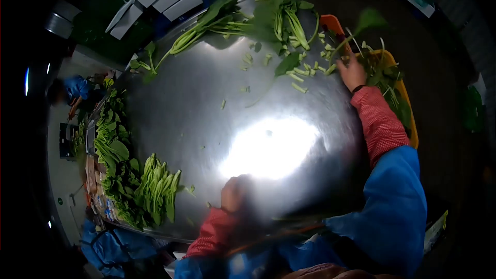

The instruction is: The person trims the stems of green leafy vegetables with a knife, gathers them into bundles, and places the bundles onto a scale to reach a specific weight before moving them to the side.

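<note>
Yellow crate point(412, 119), right of frame, containing leafy greens point(383, 78). Right hand point(353, 74) near its rim; left hand point(233, 195) lower centre, blurred; neither grip discernible.

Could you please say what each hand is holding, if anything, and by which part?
The right hand appears to hold a leafy green by its stalk, though contact is unclear. The left hand is too blurred to tell.

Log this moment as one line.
Right hand: at leafy stalk, grip unclear | Left hand: blurred, metal table's near side | Table: cut stem pieces | Yellow crate: greens inside
</note>
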The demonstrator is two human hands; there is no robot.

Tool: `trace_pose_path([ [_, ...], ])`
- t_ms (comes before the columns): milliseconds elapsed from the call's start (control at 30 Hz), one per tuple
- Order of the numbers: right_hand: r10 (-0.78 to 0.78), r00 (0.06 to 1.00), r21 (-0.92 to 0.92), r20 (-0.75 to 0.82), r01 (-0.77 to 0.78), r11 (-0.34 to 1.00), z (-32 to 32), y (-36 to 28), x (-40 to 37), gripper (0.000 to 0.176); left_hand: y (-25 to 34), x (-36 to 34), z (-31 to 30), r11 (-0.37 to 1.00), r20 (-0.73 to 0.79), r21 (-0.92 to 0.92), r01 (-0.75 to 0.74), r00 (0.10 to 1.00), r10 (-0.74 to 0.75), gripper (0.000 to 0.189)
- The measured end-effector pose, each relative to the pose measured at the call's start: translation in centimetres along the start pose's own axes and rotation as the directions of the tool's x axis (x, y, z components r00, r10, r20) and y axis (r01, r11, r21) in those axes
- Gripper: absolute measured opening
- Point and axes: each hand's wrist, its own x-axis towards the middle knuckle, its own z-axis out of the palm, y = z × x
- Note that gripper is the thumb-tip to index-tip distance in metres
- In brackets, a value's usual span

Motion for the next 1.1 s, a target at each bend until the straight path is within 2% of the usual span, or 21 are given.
trace_pose_path([
  [33, -0.037, 0.999, 0.000, 0.034, 0.037, 0.999, 0.8, -1.0, 0.8, 0.059, 0.5, 0.5, -0.3, 0.998, 0.014, -0.010, 0.060, 0.998, -0.059, 0.029],
  [167, -0.108, 0.982, -0.066, 0.153, 0.119, 0.991, 4.8, -6.5, 6.0, 0.059, -1.2, -0.3, 1.1, 0.995, 0.017, 0.034, 0.096, 0.995, -0.097, 0.030],
  [267, -0.077, 0.979, -0.268, 0.189, 0.127, 0.955, 8.1, -9.4, 9.1, 0.055, -0.6, -0.1, 1.0, 0.983, 0.018, 0.049, 0.176, 0.984, -0.177, 0.029],
  [400, -0.052, 0.958, -0.336, 0.283, 0.150, 0.930, 12.8, -7.7, 10.5, 0.049, -0.9, 0.3, 0.5, 0.988, 0.009, 0.033, 0.149, 0.989, -0.150, 0.027],
  [433, -0.116, 0.965, -0.266, 0.236, 0.179, 0.947, 12.3, -7.8, 9.5, 0.046, -0.9, 0.4, 0.6, 0.991, 0.005, 0.025, 0.135, 0.991, -0.135, 0.027],
  [533, -0.085, 0.958, -0.190, 0.275, 0.141, 0.971, 10.2, -8.4, 4.9, 0.040, -0.4, 0.9, 0.5, 0.997, 0.023, 0.015, 0.081, 0.996, -0.081, 0.026],
  [600, -0.149, 0.963, -0.092, 0.223, 0.173, 0.981, 8.3, -8.0, 0.6, 0.036, 0.9, 1.6, 0.2, 0.999, 0.051, 0.023, 0.033, 0.998, -0.035, 0.026],
  [667, -0.226, 0.963, 0.052, 0.145, 0.221, 0.974, 6.5, -7.7, -3.7, 0.032, 3.9, 3.3, -0.8, 1.000, 0.060, 0.003, -0.017, 0.998, 0.017, 0.027],
  [733, -0.285, 0.944, 0.232, 0.169, 0.243, 0.942, 2.7, -9.2, -7.7, 0.029, 9.6, 5.8, -3.3, 0.991, 0.109, -0.039, -0.126, 0.986, 0.130, 0.031],
  [767, -0.326, 0.928, 0.306, 0.178, 0.263, 0.915, 1.2, -9.9, -9.3, 0.028, 11.2, 6.7, -3.8, 0.965, 0.068, 0.019, -0.263, 0.963, 0.261, 0.035],
  [833, -0.411, 0.892, 0.451, 0.189, 0.293, 0.843, -2.0, -11.5, -12.7, 0.026, 12.8, 7.6, -4.4, 0.880, 0.005, 0.171, -0.444, 0.893, 0.450, 0.044],
  [933, -0.505, 0.796, 0.510, 0.335, 0.298, 0.807, -6.1, -14.1, -16.2, 0.025, 13.8, 7.2, -4.0, 0.756, -0.083, 0.397, -0.520, 0.800, 0.594, 0.048],
  [967, -0.540, 0.755, 0.584, 0.372, 0.262, 0.769, -6.6, -14.6, -17.0, 0.023, 15.4, 7.5, -4.4, 0.699, -0.081, 0.472, -0.537, 0.763, 0.641, 0.046],
  [1000, -0.602, 0.624, 0.663, 0.498, 0.174, 0.728, -7.8, -15.4, -18.1, 0.023, 16.2, 6.9, -5.1, 0.639, -0.071, 0.544, -0.544, 0.729, 0.681, 0.045],
  [1067, -0.622, 0.521, 0.686, 0.585, 0.091, 0.722, -8.0, -15.4, -18.7, 0.022, 16.1, 7.1, -5.7, 0.628, -0.046, 0.518, -0.581, 0.713, 0.699, 0.045],
  [1100, -0.563, 0.580, 0.715, 0.588, -0.047, 0.698, -7.6, -15.4, -19.4, 0.021, 15.8, 6.9, -5.9, 0.627, -0.031, 0.500, -0.597, 0.711, 0.702, 0.045],
])
